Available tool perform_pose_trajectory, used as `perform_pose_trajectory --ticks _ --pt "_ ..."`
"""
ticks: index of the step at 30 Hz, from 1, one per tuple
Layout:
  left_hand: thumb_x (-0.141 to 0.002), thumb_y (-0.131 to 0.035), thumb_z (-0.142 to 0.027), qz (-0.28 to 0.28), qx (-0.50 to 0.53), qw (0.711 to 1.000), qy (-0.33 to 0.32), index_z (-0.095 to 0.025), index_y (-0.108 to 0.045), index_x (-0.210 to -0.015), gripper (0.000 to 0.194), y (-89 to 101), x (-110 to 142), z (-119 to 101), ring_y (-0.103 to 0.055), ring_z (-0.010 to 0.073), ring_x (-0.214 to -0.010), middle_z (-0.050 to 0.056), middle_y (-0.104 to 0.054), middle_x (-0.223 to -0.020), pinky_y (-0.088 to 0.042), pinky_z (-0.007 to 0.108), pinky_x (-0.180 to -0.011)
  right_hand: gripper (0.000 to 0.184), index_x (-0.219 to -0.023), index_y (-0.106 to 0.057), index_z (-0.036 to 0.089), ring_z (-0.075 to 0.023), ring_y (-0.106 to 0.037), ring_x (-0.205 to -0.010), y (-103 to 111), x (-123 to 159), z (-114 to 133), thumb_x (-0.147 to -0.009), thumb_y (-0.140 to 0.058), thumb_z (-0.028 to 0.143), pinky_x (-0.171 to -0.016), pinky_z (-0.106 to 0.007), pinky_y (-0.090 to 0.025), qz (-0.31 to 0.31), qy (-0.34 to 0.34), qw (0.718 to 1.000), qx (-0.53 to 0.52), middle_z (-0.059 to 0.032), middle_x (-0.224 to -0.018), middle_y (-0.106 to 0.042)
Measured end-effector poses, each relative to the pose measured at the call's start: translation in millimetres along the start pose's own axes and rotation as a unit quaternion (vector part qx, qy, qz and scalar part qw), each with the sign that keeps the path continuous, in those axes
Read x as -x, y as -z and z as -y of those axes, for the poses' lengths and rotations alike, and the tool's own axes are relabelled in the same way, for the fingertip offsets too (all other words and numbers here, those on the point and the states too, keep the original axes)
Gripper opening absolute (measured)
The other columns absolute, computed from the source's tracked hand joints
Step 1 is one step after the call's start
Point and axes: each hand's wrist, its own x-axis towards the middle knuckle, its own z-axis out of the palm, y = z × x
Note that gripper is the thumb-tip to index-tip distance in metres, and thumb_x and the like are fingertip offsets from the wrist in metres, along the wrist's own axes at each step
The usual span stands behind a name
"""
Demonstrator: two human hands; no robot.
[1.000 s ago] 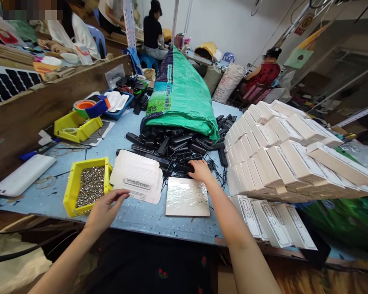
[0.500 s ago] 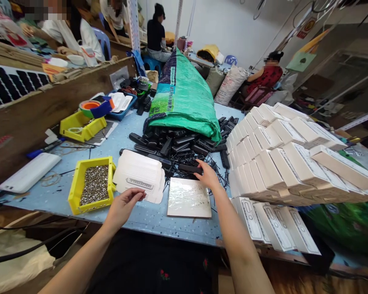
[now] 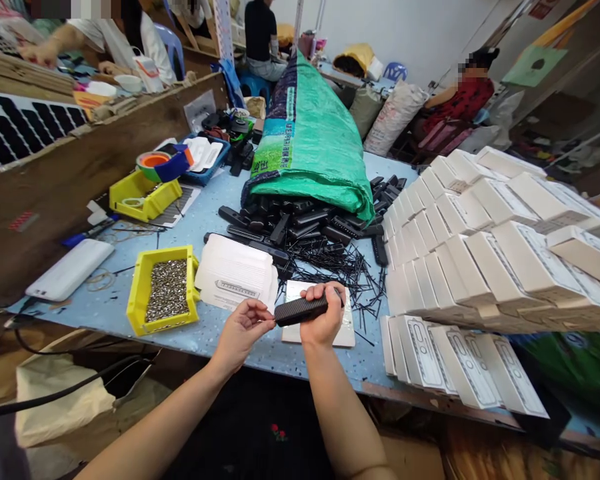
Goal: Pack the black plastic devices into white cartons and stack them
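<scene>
My right hand [image 3: 323, 319] is closed round a long black remote-like part [image 3: 300, 311], held level above the near edge of the blue table [image 3: 220, 333]. My left hand [image 3: 243, 328] pinches at the part's left end; whether something small sits between its fingertips I cannot make out. Below the hands lies a pale square plate [image 3: 347, 330]. Left of them stand a stack of flat white cartons [image 3: 235, 275] and a yellow bin of small metal screws [image 3: 166, 289]. A heap of black parts [image 3: 300, 223] lies behind.
A green sack [image 3: 313, 143] covers the heap. Folded white boxes [image 3: 485, 247] are stacked high on the right, flat ones [image 3: 460, 367] at the table edge. Black ties [image 3: 347, 267] are scattered. A second yellow bin [image 3: 143, 197], tape rolls [image 3: 163, 165] and a white slab [image 3: 70, 269] sit left. Other people work behind.
My right hand took a black part from the heap and drew it back toward me. My left hand rose from the table edge to meet its left end.
</scene>
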Motion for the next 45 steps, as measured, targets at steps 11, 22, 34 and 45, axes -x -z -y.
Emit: perform_pose_trajectory --ticks 11,22,34,45 --pt "-0.061 -0.08 -0.026 -0.034 0.042 0.999 0.001 -0.021 -0.041 -0.072 0.041 -11.4 5 12 -0.062 0.0121 -0.066 -0.003 -0.062 -0.066 -0.05 0.025 -0.067 0.027 -0.082 -0.039 0.021 -0.0055 -0.049 -0.055 11 -9 -10 -0.072 -0.06 0.034 -0.062 -0.024 -0.049 -0.087 -0.072 0.993 -0.024 0.0083 -0.063 -0.043" --pt "-0.07 -0.072 -0.03 -0.011 -0.051 0.999 -0.015 -0.022 -0.045 -0.087 0.033 -14.6 12 32 -0.066 0.0161 -0.075 0.002 -0.066 -0.085 -0.055 0.032 -0.074 0.022 -0.08 -0.041 0.02 -0.0059 -0.048 -0.051 25 -14 -5 -0.073 -0.059 0.03 -0.056 -0.023 -0.047 -0.063 -0.035 0.997 0.032 0.0086 -0.059 -0.045" --pt "-0.078 -0.062 -0.023 0.113 -0.697 0.671 -0.226 -0.015 -0.052 -0.125 0.049 97.4 -63 -1 -0.048 0.0344 -0.121 0.018 -0.054 -0.129 -0.036 0.048 -0.103 0.02 -0.076 -0.043 0.019 -0.0067 -0.048 -0.046 88 -67 -3 -0.067 -0.059 0.028 -0.052 -0.022 -0.046 -0.116 0.031 0.988 0.095 0.0099 -0.052 -0.045" --pt "-0.08 -0.059 -0.019 0.307 -0.781 0.514 -0.178 -0.017 -0.06 -0.085 0.005 72.7 -89 -70 -0.059 0.0274 -0.091 0.01 -0.065 -0.093 -0.039 0.039 -0.082 0.044 -0.09 -0.043 0.02 -0.0056 -0.052 -0.049 103 -73 -11 -0.063 -0.075 0.035 -0.054 -0.022 -0.052 -0.193 -0.033 0.976 0.092 0.0097 -0.062 -0.051"
